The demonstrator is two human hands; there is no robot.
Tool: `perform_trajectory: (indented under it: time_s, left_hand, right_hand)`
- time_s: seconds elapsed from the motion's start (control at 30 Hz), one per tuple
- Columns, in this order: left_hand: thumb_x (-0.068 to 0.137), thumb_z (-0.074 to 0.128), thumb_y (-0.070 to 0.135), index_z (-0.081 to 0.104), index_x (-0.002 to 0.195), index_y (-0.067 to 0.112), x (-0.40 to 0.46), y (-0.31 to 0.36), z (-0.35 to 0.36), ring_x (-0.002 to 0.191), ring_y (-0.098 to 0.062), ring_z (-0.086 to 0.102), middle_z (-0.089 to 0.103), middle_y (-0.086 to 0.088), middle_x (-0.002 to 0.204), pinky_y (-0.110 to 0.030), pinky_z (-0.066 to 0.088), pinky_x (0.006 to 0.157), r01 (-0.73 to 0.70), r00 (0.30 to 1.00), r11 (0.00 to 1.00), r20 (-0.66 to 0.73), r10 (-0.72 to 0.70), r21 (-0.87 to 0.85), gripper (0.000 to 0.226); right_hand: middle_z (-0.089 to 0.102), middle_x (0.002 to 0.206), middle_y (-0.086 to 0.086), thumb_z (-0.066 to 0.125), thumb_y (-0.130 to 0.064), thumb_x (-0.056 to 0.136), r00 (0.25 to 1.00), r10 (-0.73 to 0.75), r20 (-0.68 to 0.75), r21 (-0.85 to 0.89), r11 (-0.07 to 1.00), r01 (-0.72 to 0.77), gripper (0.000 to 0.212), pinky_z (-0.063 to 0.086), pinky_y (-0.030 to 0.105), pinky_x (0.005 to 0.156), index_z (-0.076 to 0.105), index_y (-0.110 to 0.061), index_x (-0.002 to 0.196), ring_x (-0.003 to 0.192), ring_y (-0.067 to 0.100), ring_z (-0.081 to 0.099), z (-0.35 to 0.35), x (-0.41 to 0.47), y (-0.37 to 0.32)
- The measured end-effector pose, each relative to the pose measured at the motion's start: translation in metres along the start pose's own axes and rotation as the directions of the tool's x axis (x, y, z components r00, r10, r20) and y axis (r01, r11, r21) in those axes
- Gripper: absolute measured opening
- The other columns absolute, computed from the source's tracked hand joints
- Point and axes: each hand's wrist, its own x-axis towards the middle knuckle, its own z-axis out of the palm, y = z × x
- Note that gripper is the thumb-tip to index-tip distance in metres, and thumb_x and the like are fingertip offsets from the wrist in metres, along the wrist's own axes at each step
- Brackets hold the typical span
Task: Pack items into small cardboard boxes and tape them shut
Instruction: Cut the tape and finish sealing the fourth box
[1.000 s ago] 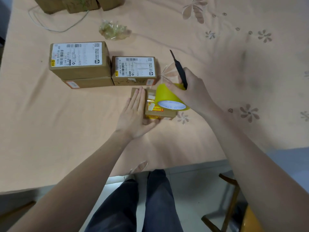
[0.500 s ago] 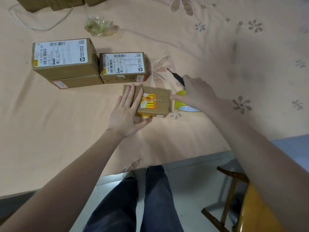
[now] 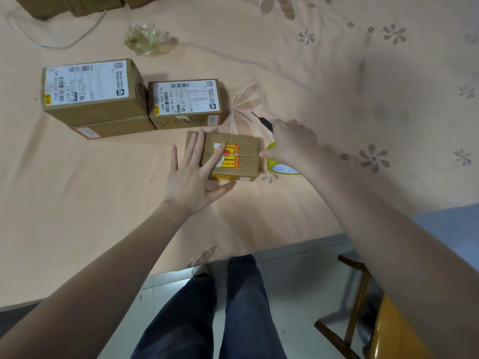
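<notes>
A small cardboard box (image 3: 243,151) with a red and yellow sticker lies on the peach cloth. My left hand (image 3: 193,174) presses flat on its left half, fingers straight, thumb against its near side. My right hand (image 3: 290,143) is at the box's right edge, gripping a yellow tape roll (image 3: 281,167) that sits on the cloth against the box. A thin black cutter (image 3: 263,121) sticks out from the same hand. A line of tape runs across the box top.
Two labelled cardboard boxes (image 3: 93,92) (image 3: 185,102) stand just behind, the left one stacked on a flatter box (image 3: 114,129). A crumpled plastic wrap (image 3: 146,40) and a cable (image 3: 57,42) lie farther back. A wooden chair (image 3: 363,307) stands at the lower right.
My right hand carried the tape roll from over the box top down to its right edge. My left hand stayed pressed on the box.
</notes>
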Motion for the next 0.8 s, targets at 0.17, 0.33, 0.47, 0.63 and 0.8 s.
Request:
perform_trajectory:
  time_s: [0.17,0.33,0.47,0.63,0.8]
  left_hand:
    - [0.079,0.045,0.074,0.027,0.145,0.001,0.007,0.042,-0.001,0.146,-0.031,0.010,0.015,-0.022,0.155,-0.049,0.012,0.116,0.053,0.998,0.999,-0.027,-0.053,-0.013,0.100]
    - [0.085,0.040,0.069,0.006,0.152,0.014,0.009,0.055,0.009,0.146,-0.033,-0.004,-0.005,-0.012,0.159,-0.046,0.007,0.116,-0.057,0.995,0.998,0.076,0.059,-0.020,0.093]
    - [0.085,0.036,0.070,0.004,0.152,0.016,0.010,0.053,0.008,0.146,-0.034,-0.004,-0.007,-0.012,0.159,-0.046,0.009,0.116,-0.063,0.993,0.998,0.101,0.062,0.011,0.091]
    - [0.085,0.040,0.068,0.005,0.151,0.029,0.010,0.053,0.006,0.145,-0.038,-0.001,-0.008,-0.017,0.157,-0.049,0.011,0.114,-0.096,0.989,0.993,0.118,0.087,0.067,0.085]
    - [0.078,0.058,0.065,0.051,0.129,0.028,0.021,0.063,-0.010,0.127,-0.041,0.040,0.036,-0.019,0.146,-0.048,0.039,0.093,-0.020,0.999,0.997,0.044,0.017,0.076,0.063]
  right_hand:
    - [0.058,0.112,0.011,0.069,-0.042,0.081,1.000,0.006,0.014,0.055,0.998,-0.006,0.069,0.040,0.036,0.078,0.039,-0.017,0.138,0.113,0.030,0.051,0.003,-0.002,0.001]
    - [0.059,0.116,0.007,0.068,-0.044,0.081,1.000,0.008,0.002,0.089,0.996,-0.008,0.067,0.045,0.037,0.083,0.042,-0.016,0.135,0.112,0.029,0.053,0.006,-0.004,0.004]
    - [0.058,0.116,0.009,0.064,-0.050,0.082,0.998,-0.003,-0.058,0.098,0.995,0.008,0.062,0.040,0.035,0.078,0.046,-0.013,0.129,0.109,0.030,0.055,0.003,-0.007,0.011]
    - [0.061,0.107,0.011,0.056,-0.061,0.083,0.986,0.110,-0.125,0.156,0.984,-0.090,0.061,0.036,0.036,0.073,0.046,-0.007,0.108,0.100,0.033,0.059,0.002,-0.009,0.031]
    - [0.051,0.111,0.010,0.055,-0.055,0.086,0.942,0.093,-0.323,0.101,0.993,-0.064,0.057,0.037,0.039,0.079,0.046,-0.004,0.109,0.105,0.030,0.048,0.004,-0.028,0.026]
